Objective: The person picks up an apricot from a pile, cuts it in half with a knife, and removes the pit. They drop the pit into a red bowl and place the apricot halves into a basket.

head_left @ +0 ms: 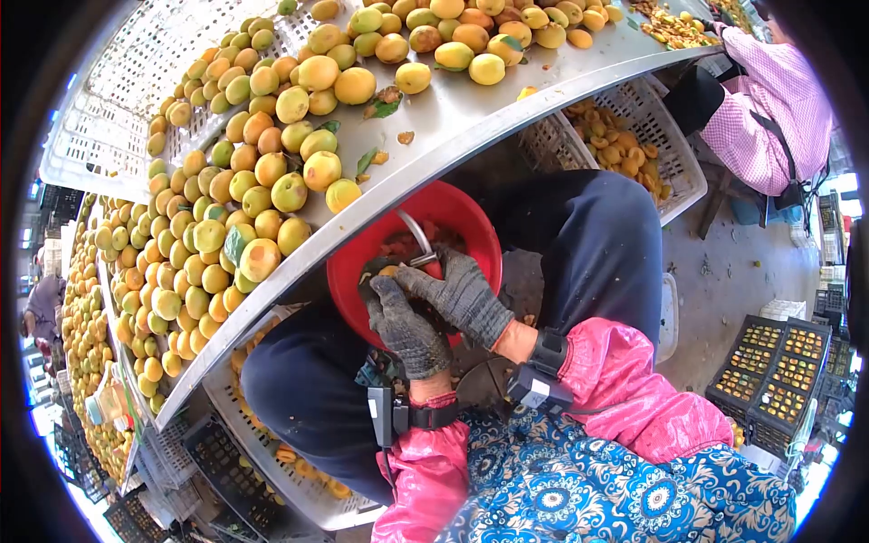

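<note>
Both my hands wear grey knitted gloves and meet over a red bucket (337, 262) between my knees. My left hand (407, 330) is closed around an apricot (389, 271), of which only a small orange part shows. Against it, my right hand (463, 294) grips a curved metal tool with a red handle (418, 237). The tool's bent metal part rises above the fingers, over the bucket. Reddish-orange pieces lie inside the bucket, partly covered by my hands.
A metal table (398, 156) heaped with whole apricots (290, 192) curves above the bucket. Under it stands a white crate (674, 172) of apricot pieces; another crate (348, 518) is by my left leg. Black trays (769, 376) stand at right. A person in a pink checked top (769, 118) sits upper right.
</note>
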The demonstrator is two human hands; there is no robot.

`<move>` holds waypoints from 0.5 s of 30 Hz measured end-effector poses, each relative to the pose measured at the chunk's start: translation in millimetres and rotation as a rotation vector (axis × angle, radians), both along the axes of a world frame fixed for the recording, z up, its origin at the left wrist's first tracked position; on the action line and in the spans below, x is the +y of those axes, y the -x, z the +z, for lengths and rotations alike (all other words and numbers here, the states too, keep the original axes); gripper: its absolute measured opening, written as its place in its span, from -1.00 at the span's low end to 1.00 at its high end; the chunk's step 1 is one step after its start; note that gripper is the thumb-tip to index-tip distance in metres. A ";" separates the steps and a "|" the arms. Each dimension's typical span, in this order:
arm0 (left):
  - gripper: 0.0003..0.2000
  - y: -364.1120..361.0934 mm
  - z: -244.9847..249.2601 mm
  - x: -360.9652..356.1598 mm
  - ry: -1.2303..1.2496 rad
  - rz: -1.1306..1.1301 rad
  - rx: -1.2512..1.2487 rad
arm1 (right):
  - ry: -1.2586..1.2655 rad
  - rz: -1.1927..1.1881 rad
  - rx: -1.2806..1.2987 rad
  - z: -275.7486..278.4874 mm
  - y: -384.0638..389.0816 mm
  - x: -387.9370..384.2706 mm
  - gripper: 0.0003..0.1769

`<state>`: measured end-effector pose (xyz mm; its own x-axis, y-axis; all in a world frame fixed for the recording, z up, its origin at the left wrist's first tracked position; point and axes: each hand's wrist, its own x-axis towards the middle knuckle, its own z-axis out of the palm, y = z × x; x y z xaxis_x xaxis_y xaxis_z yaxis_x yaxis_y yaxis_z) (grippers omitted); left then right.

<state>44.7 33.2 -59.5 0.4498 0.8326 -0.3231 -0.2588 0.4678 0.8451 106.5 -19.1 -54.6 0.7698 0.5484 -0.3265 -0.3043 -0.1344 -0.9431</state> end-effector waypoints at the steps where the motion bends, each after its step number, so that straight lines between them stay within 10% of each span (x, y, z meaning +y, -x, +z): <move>1: -0.66 2.6 6.4 -2.5 -0.027 -0.014 0.034 | 0.080 0.036 -0.048 8.0 1.9 -2.7 -0.55; 6: -0.63 10.9 7.2 2.8 0.147 0.004 -0.281 | -0.091 -0.048 -0.084 16.4 15.4 -9.2 -0.66; 10: -0.59 22.0 25.1 13.6 0.339 -0.082 -0.559 | -0.257 -0.035 0.467 39.4 5.3 -25.7 -0.73; 15: -0.60 33.4 53.6 20.3 0.445 -0.172 -0.821 | 0.155 0.054 0.000 31.0 -1.9 -27.3 -0.57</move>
<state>11.3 53.5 -6.0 0.7823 0.6106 -0.1235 -0.5907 0.7900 0.1643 108.4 -46.4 -23.7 0.7406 0.5320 -0.4105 -0.2925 -0.2949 -0.9097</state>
